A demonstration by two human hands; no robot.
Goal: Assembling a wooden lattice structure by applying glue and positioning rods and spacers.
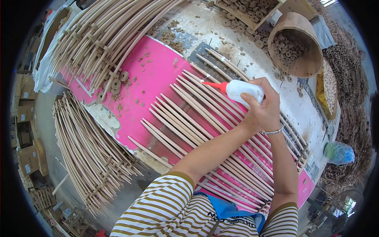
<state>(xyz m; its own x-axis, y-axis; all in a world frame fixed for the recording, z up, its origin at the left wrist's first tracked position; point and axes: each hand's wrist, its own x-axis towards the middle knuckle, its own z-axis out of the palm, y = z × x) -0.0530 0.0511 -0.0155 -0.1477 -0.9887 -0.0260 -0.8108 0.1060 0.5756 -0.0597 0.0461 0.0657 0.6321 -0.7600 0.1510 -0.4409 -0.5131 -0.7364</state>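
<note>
Close together, my left hand point(254, 112) and my right hand point(271, 96) are both closed on a white squeeze bottle point(242, 91) with a red cap and pointed nozzle, seemingly glue. Its nozzle points left, at the tips of the slim wooden sticks point(197, 100) laid side by side below my arms. White blobs sit on a few stick ends near the nozzle, and a thin white strand hangs there. The hands overlap, so some of their fingers are hidden. The sticks taper to points at their upper-left ends and rest on a pink sheet point(144, 67).
Bundled curved sticks point(98, 39) lie at the upper left, and another bundle point(90, 150) stands beside the table. A round tub point(276, 35) of wooden rings leans at the back right, near a wooden tray point(270, 17) of rings. A plastic-wrapped bundle point(338, 153) sits at the right edge.
</note>
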